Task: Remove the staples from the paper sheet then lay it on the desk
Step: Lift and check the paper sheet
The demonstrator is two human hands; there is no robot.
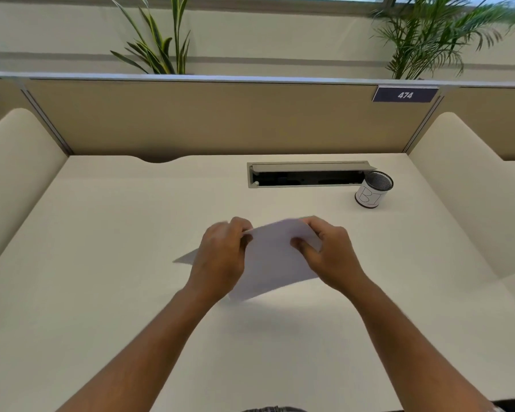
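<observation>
Both hands, left grip (220,257) and right grip (329,252), pinch a white paper sheet (272,263) above the tabletop (131,233).

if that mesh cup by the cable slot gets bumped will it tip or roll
The mesh cup looks empty and light, so a nudge would probably slide it. Its squat shape suggests it resists tipping. Knocked over, its round wall would likely let it roll.

Cream desk (107,221) w/ beige partition (191,117) at far side, sign "474" (405,95) far right. Open cable tray (306,175), mesh cup (373,189) beside. Plants (158,43) behind, window strip above.
</observation>
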